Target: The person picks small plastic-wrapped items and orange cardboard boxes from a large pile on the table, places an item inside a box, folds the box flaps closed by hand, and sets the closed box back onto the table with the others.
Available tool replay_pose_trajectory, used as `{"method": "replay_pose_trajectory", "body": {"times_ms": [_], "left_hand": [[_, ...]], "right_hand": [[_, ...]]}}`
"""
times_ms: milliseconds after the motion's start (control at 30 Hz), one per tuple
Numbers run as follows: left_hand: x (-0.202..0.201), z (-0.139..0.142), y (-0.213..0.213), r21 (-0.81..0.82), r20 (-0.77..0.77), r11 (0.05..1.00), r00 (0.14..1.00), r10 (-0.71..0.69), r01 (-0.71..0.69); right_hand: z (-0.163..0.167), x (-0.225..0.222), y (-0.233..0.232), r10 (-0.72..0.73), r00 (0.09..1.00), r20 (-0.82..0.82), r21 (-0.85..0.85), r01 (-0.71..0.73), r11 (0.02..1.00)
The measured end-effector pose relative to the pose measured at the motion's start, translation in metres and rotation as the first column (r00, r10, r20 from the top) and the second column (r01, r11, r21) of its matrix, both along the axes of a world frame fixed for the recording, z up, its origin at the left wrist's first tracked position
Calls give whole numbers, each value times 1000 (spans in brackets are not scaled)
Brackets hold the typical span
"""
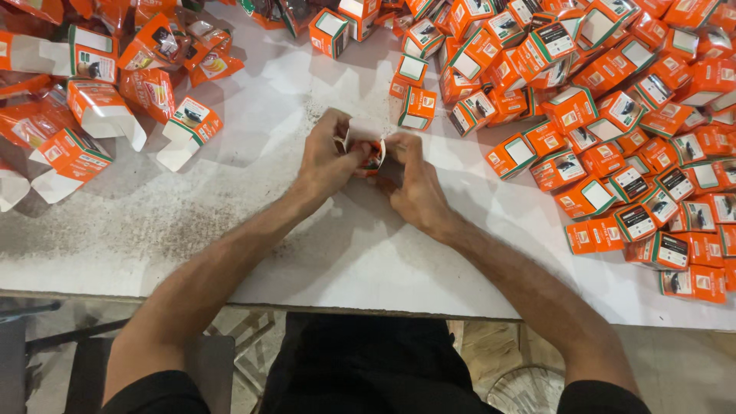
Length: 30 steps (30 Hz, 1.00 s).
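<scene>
1. White board forms the counter [230, 230], flat and matt, with a grey speckled scuff patch spread across its left and middle area; the near edge is seen as a thin dark line.
2. Below the near edge, a patterned floor [245, 337] and a round wire object [529, 391] are seen; dark furniture parts are visible at lower left, too dim to be identified.
3. Both forearms are extended from the bottom of the view to the counter's middle, with black sleeves at the upper arms.
4. A small carton [366, 146], orange with a white flap, is held just above the counter between the two hands, near its middle.
5. The left hand [330, 157] is closed in a pinching grip on the carton's left side; fingertips are curled over the white flap.
6. The right hand [414, 184] is closed in a pinching grip on the carton's right side, the thumb pressed against the orange face.
7. A dense heap of closed cartons [613, 115] is noted to the right: small cuboids of glossy card, orange with white, green-edged panels, many overlapping.
8. A looser heap of open cartons [100, 107] is noted to the left, with unfolded white flaps and creased card, some lying flattened.
9. Two closed cartons [414, 92] lie just beyond the hands, apart from the held one.
</scene>
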<state>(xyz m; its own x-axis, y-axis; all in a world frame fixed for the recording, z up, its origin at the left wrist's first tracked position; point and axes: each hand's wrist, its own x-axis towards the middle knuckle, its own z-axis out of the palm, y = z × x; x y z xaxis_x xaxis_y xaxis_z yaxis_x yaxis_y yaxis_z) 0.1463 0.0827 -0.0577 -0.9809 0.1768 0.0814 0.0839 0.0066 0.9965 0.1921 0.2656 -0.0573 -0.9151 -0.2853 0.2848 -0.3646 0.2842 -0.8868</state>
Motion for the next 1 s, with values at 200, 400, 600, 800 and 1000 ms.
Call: {"method": "replay_pose_trajectory", "body": {"times_ms": [200, 400, 600, 800, 1000], "left_hand": [[-6, -20, -12, 32, -9, 995, 995, -97, 98], [-24, -19, -39, 341, 280, 916, 906, -316, 214], [-23, -10, -16, -260, -271, 959, 945, -184, 113], [7, 5, -31, -390, -645, 913, 673, -363, 119], [8, 8, -33, -406, -594, 908, 727, -346, 101]], "right_hand": [[-12, -4, 0, 42, 898, -437, 394, 149, 907], [-16, -6, 3, 9, 929, -370, 388, 145, 910], [-4, -2, 0, -28, 937, -349, 363, 163, 918], [-2, -3, 4, -59, 987, -150, 317, 105, 943], [-1, -4, 1, -57, 987, -151, 312, 103, 945]]}}
